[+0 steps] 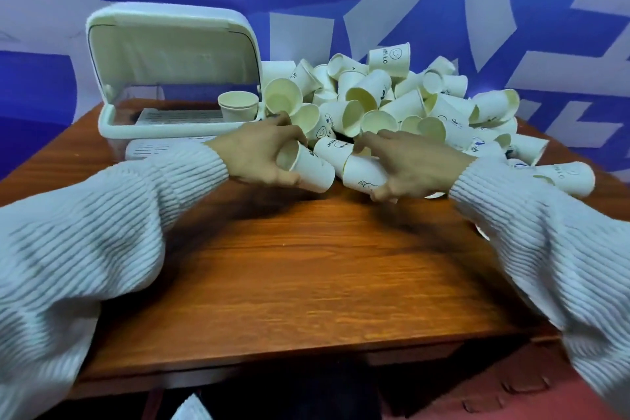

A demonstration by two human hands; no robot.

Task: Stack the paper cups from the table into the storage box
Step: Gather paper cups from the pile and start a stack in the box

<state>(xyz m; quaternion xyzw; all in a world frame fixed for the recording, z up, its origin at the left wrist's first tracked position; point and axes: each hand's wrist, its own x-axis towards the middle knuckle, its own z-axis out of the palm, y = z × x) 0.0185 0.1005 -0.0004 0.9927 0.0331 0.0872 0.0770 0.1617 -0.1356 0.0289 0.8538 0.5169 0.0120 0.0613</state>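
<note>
A big heap of white paper cups [402,102] with small printed drawings lies at the back right of the wooden table [306,266]. My left hand [259,153] grips one paper cup [312,169] lying on its side at the heap's near edge. Close to its right, my right hand [405,164] holds another cup [363,176], also on its side. The white storage box [116,119] stands at the back left with its lid [170,44] raised. One cup [238,106] stands upright in its right end.
A blue wall with white shapes rises behind the table. More cups [566,177] spill toward the table's right edge. My grey ribbed sleeves [102,232] cover both sides of the near table. A dark gap and reddish floor show below the front edge.
</note>
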